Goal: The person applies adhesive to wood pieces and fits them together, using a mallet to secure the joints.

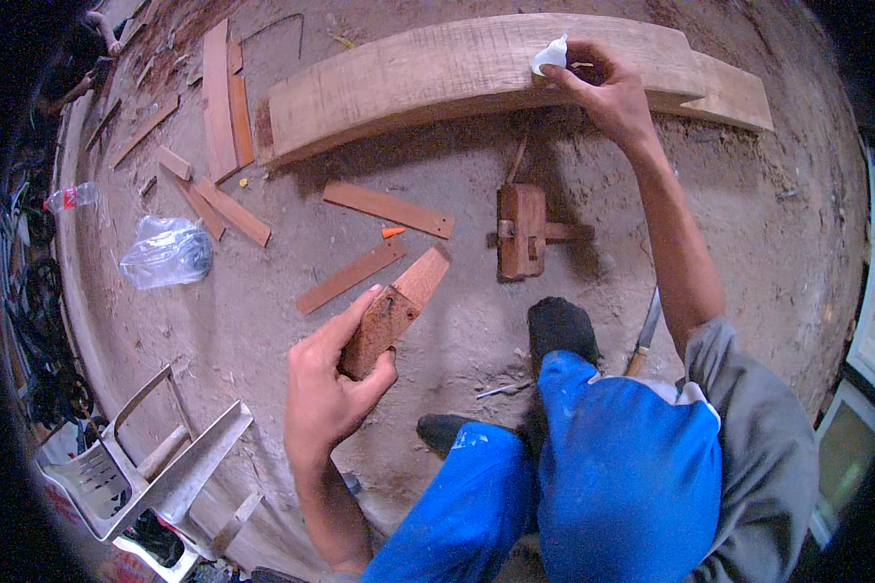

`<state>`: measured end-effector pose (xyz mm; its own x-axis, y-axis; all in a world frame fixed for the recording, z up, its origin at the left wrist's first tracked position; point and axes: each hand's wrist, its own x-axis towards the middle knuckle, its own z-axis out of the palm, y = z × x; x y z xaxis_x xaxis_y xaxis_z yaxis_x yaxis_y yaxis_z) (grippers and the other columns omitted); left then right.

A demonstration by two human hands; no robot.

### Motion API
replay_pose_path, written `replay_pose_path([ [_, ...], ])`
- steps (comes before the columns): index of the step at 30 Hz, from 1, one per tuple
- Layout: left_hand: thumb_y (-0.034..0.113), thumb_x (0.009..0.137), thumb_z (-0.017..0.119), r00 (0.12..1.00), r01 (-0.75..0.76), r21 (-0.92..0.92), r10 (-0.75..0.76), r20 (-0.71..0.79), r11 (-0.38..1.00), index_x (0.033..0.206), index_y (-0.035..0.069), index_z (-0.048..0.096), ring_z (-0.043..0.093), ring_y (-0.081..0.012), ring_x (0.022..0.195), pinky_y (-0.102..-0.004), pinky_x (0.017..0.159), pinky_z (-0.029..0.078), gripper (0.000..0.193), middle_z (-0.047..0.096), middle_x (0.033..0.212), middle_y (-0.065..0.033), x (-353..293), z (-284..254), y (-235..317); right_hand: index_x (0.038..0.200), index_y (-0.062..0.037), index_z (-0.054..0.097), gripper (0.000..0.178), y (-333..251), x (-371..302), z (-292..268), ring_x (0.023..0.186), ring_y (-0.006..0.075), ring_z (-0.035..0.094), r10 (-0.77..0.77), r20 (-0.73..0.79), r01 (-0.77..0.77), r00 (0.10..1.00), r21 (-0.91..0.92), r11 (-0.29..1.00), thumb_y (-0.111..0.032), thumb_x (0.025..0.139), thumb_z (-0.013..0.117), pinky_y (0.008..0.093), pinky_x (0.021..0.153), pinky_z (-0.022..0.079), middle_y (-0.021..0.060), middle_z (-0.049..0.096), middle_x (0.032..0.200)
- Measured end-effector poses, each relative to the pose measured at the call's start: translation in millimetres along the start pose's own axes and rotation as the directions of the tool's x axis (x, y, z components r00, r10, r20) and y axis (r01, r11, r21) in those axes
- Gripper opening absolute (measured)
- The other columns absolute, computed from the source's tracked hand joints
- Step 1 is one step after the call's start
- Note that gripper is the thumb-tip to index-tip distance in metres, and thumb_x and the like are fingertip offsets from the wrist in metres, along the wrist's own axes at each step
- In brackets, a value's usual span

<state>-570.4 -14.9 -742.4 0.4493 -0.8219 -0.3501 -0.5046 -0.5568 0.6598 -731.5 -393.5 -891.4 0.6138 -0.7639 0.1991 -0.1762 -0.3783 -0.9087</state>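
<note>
My left hand [326, 384] is closed around a short brown wood block [381, 321], whose narrower, paler end points up and to the right. At the far side, my right hand [608, 92] pinches a small white squeeze bottle [548, 58] with a pointed tip, at the top of a long curved timber beam [408, 83]. Between my hands, a wooden tool with a crossbar [522, 233] stands on the ground. A small orange cone-shaped cap [392, 233] lies between two thin wood strips, the upper strip [389, 209] and the lower strip [352, 276].
Several wood offcuts [222, 107] lie at the far left, near a clear plastic bag [167, 253] and a plastic bottle [73, 197]. White chair parts [146, 476] stand at the near left. A wood-handled blade [645, 335] lies beside my right knee.
</note>
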Motion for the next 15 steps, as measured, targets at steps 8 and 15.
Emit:
replay_pose_path([
  [8,0.008,0.071,0.073,0.999,0.005,-0.010,-0.005,0.051,1.000,0.131,0.007,0.066,0.074,-0.0317,0.096,-0.0377,0.084,0.056,0.061,0.073,0.105,-0.0201,2.8,-4.2,-1.0,0.109,-0.0037,0.071,0.029,-4.7,-4.8,4.8,0.088,0.0157,0.072,-0.175,-0.015,0.169,0.984,-0.193,0.967,-0.023,0.089,0.078,0.0325,0.080,0.057,0.0094,0.076,0.095],
  [15,0.008,0.071,0.073,0.997,-0.067,-0.025,0.068,0.037,0.997,0.129,0.006,0.066,0.073,-0.0315,0.103,-0.0373,0.089,0.056,0.059,0.073,0.111,-0.0199,3.8,-5.6,-1.9,0.119,-0.0029,0.065,0.044,-3.7,-8.7,4.5,0.096,0.0211,0.070,-0.147,-0.074,0.130,0.986,-0.192,0.973,-0.025,0.084,0.082,0.0337,0.082,0.055,0.0126,0.072,0.108],
])
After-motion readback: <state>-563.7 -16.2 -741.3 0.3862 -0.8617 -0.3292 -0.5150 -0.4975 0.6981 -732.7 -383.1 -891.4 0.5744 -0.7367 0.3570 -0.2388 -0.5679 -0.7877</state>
